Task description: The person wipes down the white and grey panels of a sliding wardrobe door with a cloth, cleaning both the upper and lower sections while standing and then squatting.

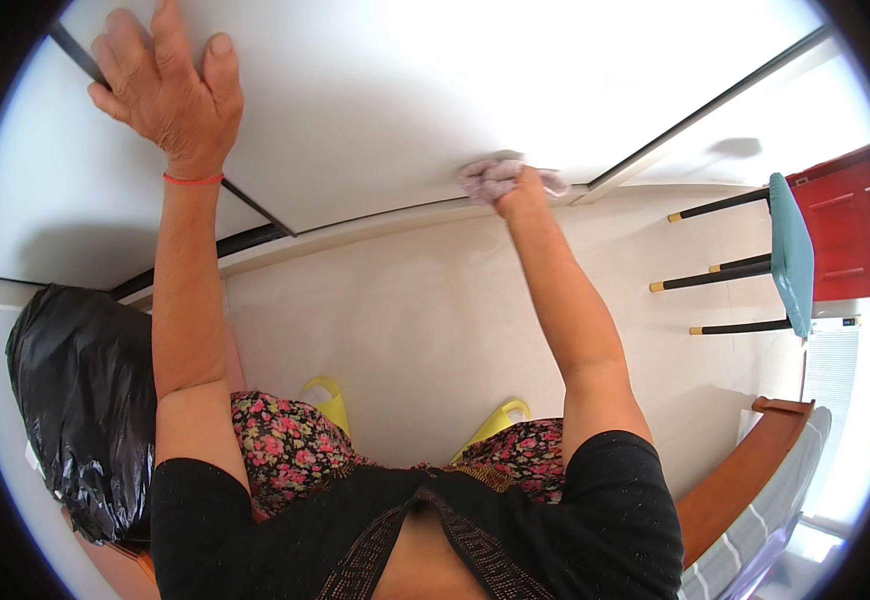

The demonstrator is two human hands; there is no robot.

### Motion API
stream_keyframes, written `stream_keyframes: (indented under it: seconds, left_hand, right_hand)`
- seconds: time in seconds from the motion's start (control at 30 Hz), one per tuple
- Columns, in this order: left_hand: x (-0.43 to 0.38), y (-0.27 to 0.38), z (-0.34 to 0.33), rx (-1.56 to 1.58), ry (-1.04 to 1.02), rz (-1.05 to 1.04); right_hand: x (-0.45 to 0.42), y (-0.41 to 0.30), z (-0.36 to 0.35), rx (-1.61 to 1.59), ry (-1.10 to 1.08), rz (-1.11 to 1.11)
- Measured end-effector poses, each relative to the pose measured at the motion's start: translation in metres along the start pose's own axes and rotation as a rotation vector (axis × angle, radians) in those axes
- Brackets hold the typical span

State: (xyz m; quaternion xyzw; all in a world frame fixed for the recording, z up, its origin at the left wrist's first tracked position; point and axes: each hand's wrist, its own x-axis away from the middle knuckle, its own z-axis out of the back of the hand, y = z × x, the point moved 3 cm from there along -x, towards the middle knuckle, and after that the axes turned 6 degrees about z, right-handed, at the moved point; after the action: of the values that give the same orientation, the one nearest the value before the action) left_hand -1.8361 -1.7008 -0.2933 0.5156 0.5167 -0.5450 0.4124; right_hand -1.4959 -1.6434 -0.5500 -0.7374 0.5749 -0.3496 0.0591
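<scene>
My right hand [519, 193] presses a bunched, pale pinkish-grey cloth [490, 180] against the lower part of a white cabinet door [375, 112], close to its bottom edge. The cloth hides most of the fingers. Higher up on the left, my left hand [172, 86] has its fingers spread near the white surface and holds nothing. Whether its palm touches the door cannot be told. A red string bracelet [193, 180] circles that wrist. A dark seam [258, 208] between the white panels runs behind the left wrist.
A bulging black plastic bag [86, 405] stands at the left. At the right are a stool with a teal seat [791, 255] and black legs, a red door [847, 217], and a wooden bed frame [742, 480]. Yellow slippers [333, 409] rest on the pale tiled floor [405, 315].
</scene>
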Motion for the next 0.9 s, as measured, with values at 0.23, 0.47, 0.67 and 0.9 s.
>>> stream_keyframes:
  seconds: [0.23,0.47,0.67,0.9]
  left_hand:
    - [0.000,0.013,0.004,-0.088,-0.026,0.049]
    - [-0.009,0.016,0.004,-0.072,-0.011,0.052]
    - [-0.012,0.013,0.009,-0.065,-0.029,0.062]
    - [-0.014,0.015,0.014,-0.074,-0.067,0.060]
  right_hand:
    - [0.017,-0.121,0.017,-0.166,0.352,0.431]
    - [0.071,-0.082,-0.076,0.948,0.677,1.581]
    - [0.120,-0.037,-0.142,1.318,0.184,2.055]
    - [0.138,-0.114,-0.159,1.196,0.117,1.851]
